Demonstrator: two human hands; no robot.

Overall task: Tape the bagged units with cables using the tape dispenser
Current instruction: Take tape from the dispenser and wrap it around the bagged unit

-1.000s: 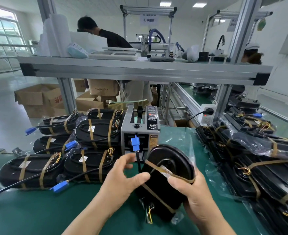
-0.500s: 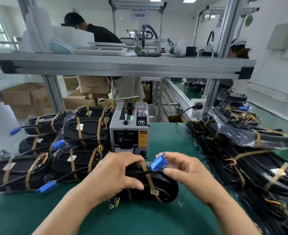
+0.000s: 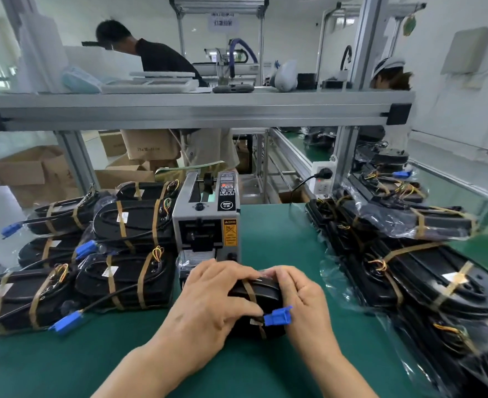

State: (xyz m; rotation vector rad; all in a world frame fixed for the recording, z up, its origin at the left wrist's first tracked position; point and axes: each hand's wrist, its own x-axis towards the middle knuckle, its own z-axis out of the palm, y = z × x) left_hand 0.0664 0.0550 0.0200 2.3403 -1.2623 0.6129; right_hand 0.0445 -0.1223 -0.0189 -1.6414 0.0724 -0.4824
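Here the unit (image 3: 265, 297) lies on the surface (image 3: 280, 234) just near of the dispenser (image 3: 208, 222), its long axis seemingly left-right. The left hand (image 3: 217, 300) curls over it and the right hand (image 3: 300, 300) grips its right end. The dispenser mouth is straight ahead, slightly nearer the left.

Much of bagged unit (image 3: 267, 295) beneath left hand (image 3: 214, 300), right hand (image 3: 304, 300)

Black bagged unit (image 3: 261, 297) banded in tan tape, blue connector (image 3: 277, 315), green mat (image 3: 277, 239).
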